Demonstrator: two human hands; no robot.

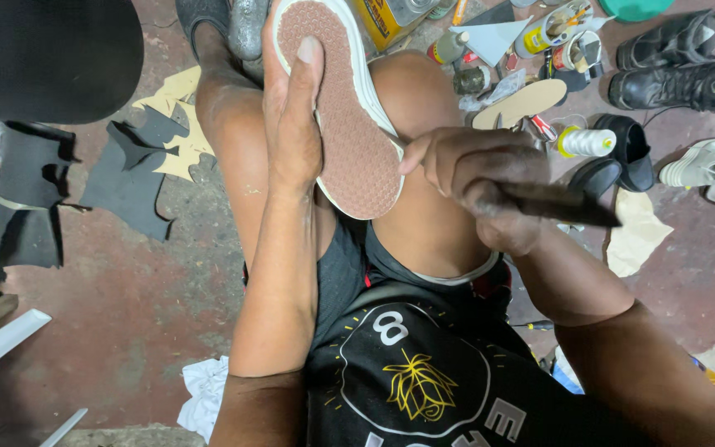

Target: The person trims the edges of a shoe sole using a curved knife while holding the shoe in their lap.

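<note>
The left hand (293,116) presses its fingers flat along the upturned shoe (343,108), bracing it on the knee (424,83), while the right hand (482,186) clamps a dark knife (568,204) at the sole's edge.

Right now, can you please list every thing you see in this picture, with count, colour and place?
shoe: one, white with reddish-brown sole up, on the knees
dark tool: one, blackish, in the right hand
black boots: two, black, floor top right
white sneakers: two, white, right edge
insole cutout: one, tan, floor above the right hand
white bottle: one, white, lying right of the knee
dark cut sheets: several, dark grey, floor left
white cloth: one, white, floor bottom left
left hand: flat on the sole
right hand: gripping the tool at the sole's edge
</note>
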